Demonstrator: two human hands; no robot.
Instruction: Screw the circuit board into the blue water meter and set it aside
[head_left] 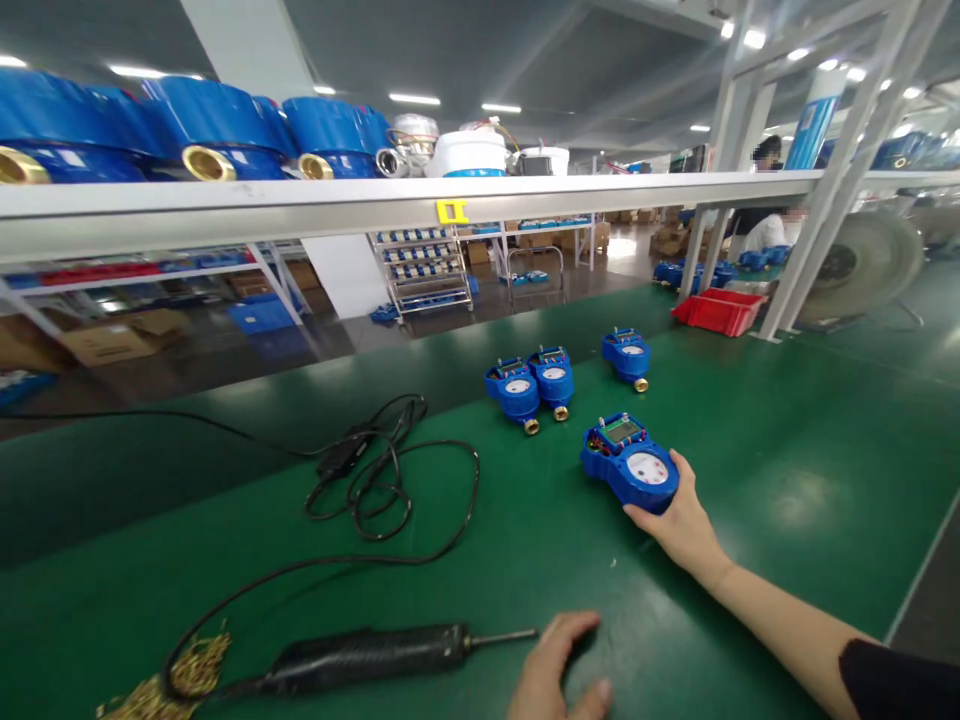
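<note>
My right hand point(682, 515) grips a blue water meter point(634, 468) by its near end, thumb on one side and fingers on the other. The meter has a round white dial and an exposed circuit board with a small display at its far end. My left hand point(555, 670) is at the bottom edge, fingers apart and holding nothing. Just left of it lies a black electric screwdriver point(375, 655), its metal bit pointing toward the hand. Beyond the held meter, two similar meters point(517, 392) stand side by side, and a single meter point(627, 355) stands farther right.
A black cable point(401, 560) loops over the green tabletop point(780, 480) at left. Brass-coloured screws point(180, 675) lie in a pile at lower left. A shelf point(300, 205) with large blue meters crosses above. Red bins point(720, 311) and a fan point(862, 265) stand at far right; a person point(761, 225) is behind.
</note>
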